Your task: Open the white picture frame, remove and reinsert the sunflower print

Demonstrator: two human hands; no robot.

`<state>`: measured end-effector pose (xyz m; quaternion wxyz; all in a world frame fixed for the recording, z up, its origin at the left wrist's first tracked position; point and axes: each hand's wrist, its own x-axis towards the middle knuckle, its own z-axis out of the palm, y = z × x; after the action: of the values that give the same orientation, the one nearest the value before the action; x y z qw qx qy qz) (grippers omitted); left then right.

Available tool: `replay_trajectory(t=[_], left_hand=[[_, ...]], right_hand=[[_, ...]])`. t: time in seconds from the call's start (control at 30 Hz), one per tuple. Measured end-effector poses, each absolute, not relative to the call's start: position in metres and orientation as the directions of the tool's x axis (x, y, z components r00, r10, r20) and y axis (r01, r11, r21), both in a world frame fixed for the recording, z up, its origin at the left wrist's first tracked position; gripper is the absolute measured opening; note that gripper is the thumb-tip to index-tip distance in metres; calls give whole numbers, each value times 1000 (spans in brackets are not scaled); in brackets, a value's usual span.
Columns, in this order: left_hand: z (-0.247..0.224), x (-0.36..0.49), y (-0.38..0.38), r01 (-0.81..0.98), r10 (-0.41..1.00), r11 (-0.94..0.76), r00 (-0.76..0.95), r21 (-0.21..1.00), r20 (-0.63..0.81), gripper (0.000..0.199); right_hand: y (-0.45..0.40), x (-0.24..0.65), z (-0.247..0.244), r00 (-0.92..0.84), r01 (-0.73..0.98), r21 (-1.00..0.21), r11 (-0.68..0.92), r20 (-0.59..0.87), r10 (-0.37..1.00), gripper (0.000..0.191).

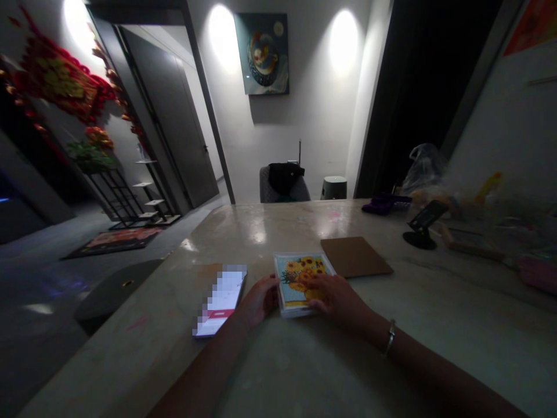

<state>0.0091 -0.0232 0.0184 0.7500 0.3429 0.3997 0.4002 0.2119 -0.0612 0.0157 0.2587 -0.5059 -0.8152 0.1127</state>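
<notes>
A squarish clear-edged case with a sunflower picture on its face lies flat on the pale marble-look table in front of me. My left hand is curled against its left edge, with the thumb near the top corner and the other fingertips partly hidden. Across the right part of the picture rests my right hand, fingers stretched over its surface and thumb near the lower edge. A bracelet circles my right wrist. Just left of my left hand lies a phone with its screen lit.
Behind the case to the right lies a brown board. Farther right stand a black phone stand, a dark purple item and a clear plastic bag. A chair is beyond the far edge, and a stool at the left.
</notes>
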Motion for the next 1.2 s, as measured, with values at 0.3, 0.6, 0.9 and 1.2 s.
replay_trajectory(t=[0.3,0.6,0.9,1.2], left_hand=[[21,20,-26,-364,868,448,396,817,-299,21],[21,19,-28,-345,868,450,387,824,-311,18],[20,18,-27,-366,865,447,408,816,-291,19],[15,16,-26,-346,866,429,421,835,-270,22]], right_hand=[[-71,201,20,-483,663,-452,597,351,802,46],[-70,204,18,-473,632,-520,575,328,818,44],[-70,200,21,-460,658,-526,539,285,841,39],[-73,203,22,-446,622,-610,491,240,862,37]])
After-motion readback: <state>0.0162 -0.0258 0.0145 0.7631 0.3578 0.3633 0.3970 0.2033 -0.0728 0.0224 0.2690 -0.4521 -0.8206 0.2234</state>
